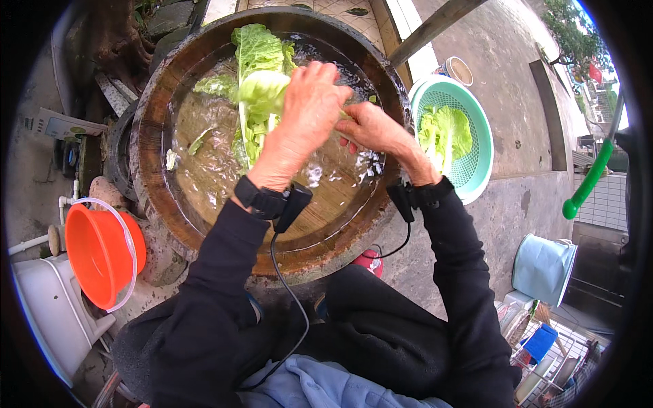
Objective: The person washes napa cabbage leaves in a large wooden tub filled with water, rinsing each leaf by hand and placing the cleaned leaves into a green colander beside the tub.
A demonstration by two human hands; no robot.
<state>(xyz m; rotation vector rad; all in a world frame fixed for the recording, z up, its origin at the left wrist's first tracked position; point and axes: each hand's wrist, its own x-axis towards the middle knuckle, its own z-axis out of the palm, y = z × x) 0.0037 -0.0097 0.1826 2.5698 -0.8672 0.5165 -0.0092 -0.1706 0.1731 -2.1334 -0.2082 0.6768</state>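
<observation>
A large round wooden tub (168, 224) of water stands before me. My left hand (314, 102) is over the water, its fingers curled around a pale green leaf (262, 91) that is blurred and partly hidden by the hand. Beside it, my right hand (375, 126) pinches what looks like the stalk end of the same leaf, close to the left fingers. More leafy greens (257, 48) float behind and below the left hand. A small loose leaf (200, 142) drifts at the left, near a whitish scrap (171, 159) at the tub wall.
Right of the tub sits a mint-green plastic colander (477, 153) holding leaves (449, 130). An orange bucket (92, 255) stands at the left beside a white plastic container (51, 306). A wooden pole (433, 30) slants at the tub's far right. A green-handled rod (589, 178) hangs at right.
</observation>
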